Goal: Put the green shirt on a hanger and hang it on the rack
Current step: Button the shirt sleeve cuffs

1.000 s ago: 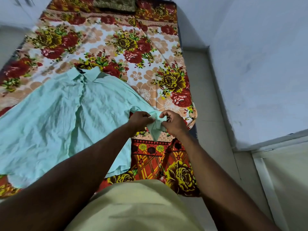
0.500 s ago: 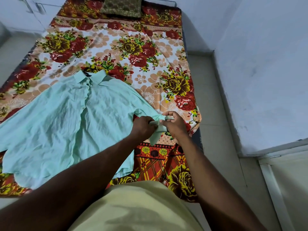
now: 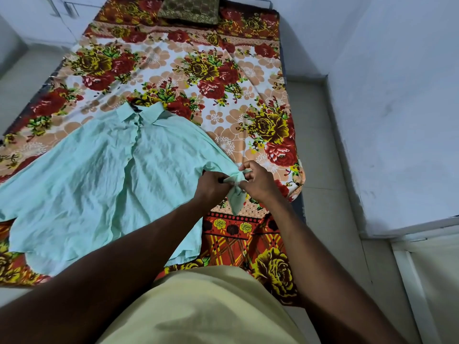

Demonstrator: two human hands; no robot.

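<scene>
Mint-green cotton, creased all over: the green shirt (image 3: pixel 104 175) lies flat and front-up on the floral bedsheet (image 3: pixel 223 78), with its collar toward 12 o'clock and its hem toward 7. The sleeve (image 3: pixel 235 201) on its 3 o'clock side is gathered between both hands. The left hand (image 3: pixel 211 186) pinches the cloth from the shirt side. The right hand (image 3: pixel 260 184) pinches it from the outer side with its forefinger lifted, and the cuff end dangles toward 6 o'clock.

This looks like freeing or straightening the sleeve before any hanger comes in; no hanger or rack is in view. To do it well, keep both pinches on the cuff fabric only. Draw the cuff out toward 3 o'clock rather than upward, so the body stays flat on the sheet. Then smooth the sleeve along its length.

Compared with a second ago the hands have closed in on each other and the sleeve end is bunched tighter. The shirt's body has hardly shifted. A dark cushion (image 3: pixel 190 8) sits at 12 o'clock.
</scene>
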